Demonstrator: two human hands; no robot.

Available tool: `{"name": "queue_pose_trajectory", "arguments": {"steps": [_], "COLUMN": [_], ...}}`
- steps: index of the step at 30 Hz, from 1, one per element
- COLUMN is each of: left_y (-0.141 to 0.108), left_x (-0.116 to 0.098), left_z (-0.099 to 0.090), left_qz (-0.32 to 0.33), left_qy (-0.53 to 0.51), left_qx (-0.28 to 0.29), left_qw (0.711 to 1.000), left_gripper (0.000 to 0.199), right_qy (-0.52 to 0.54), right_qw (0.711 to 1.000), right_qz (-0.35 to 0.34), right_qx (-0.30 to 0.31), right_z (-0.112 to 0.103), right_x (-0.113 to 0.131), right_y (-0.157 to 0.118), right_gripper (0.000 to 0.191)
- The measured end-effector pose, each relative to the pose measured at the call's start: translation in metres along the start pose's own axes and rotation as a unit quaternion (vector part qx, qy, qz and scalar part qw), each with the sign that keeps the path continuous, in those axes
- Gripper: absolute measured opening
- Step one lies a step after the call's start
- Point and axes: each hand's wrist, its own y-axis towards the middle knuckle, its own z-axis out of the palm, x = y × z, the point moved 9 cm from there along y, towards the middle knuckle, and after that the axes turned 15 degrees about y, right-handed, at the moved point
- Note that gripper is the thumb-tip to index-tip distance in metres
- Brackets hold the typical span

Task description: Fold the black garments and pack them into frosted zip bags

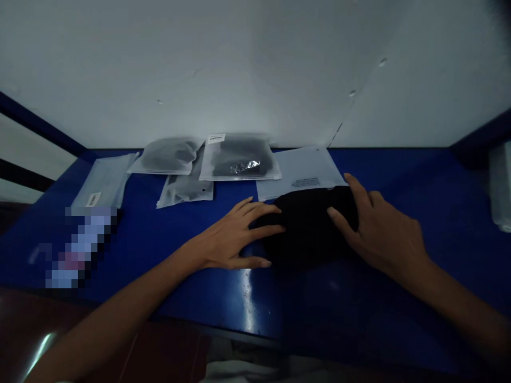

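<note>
Black folded garment (307, 226) lies crosswise between left hand (235, 234) and right hand (377, 229), grips open.

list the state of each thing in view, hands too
flat frosted bag: nothing showing inside
black cloth: bunched on the blue table, over the flat frosted bag
left hand: open, on the cloth's left end
right hand: open, on the cloth's right end
shiny-packet bag: full, dark contents
rounded frosted bag: puffed, dark contents
lower frosted bag: dark contents, tucked under neighbours
far-left frosted bag: flat, labelled

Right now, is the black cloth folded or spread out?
Not spread: the black cloth bunches thickly between your left hand and right hand.
</note>
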Motion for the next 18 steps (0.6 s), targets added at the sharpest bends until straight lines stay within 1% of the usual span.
{"name": "queue_pose_trajectory", "arguments": {"steps": [3,4,7,9,10,11,13,15,16,18], "left_y": [0.001,0.001,0.001,0.001,0.001,0.001,0.001,0.001,0.001,0.001], "left_x": [0.0,0.0,0.001,0.001,0.001,0.001,0.0,0.0,0.0,-0.001], "left_z": [0.001,0.001,0.0,0.001,0.001,0.001,0.001,0.001,0.001,0.0], "left_qz": [-0.001,-0.002,-0.006,-0.007,-0.008,-0.008,-0.007,-0.006,-0.005,-0.003], "left_qy": [0.005,0.006,0.009,0.009,0.009,0.009,0.008,0.011,0.014,0.022], "left_qx": [0.004,0.004,0.001,0.002,0.003,0.004,0.003,0.003,0.004,0.006], "left_qw": [1.0,1.0,1.0,1.0,1.0,1.0,1.0,1.0,1.0,1.0], "left_gripper": [0.066,0.066,0.066,0.066,0.066,0.066,0.067,0.067,0.067,0.068], "right_qy": [0.135,0.177,0.258,0.261,0.251,0.239,0.218,0.206,0.201,0.201], "right_qw": [0.991,0.984,0.964,0.961,0.964,0.969,0.976,0.976,0.976,0.979], "right_qz": [-0.018,-0.014,0.035,0.063,0.059,0.039,-0.028,-0.074,-0.077,-0.039], "right_qx": [0.008,-0.002,-0.048,-0.063,-0.059,-0.047,-0.008,0.024,0.029,0.022], "right_z": [-0.002,-0.005,-0.013,-0.014,-0.013,-0.01,-0.003,0.004,0.006,0.006], "right_x": [0.014,0.017,0.017,0.012,0.011,0.013,0.024,0.032,0.033,0.026], "right_y": [-0.003,-0.004,-0.009,-0.01,-0.01,-0.009,-0.008,-0.01,-0.01,-0.01], "right_gripper": [0.07,0.07,0.071,0.063,0.056,0.048,0.038,0.036,0.037,0.04]}}
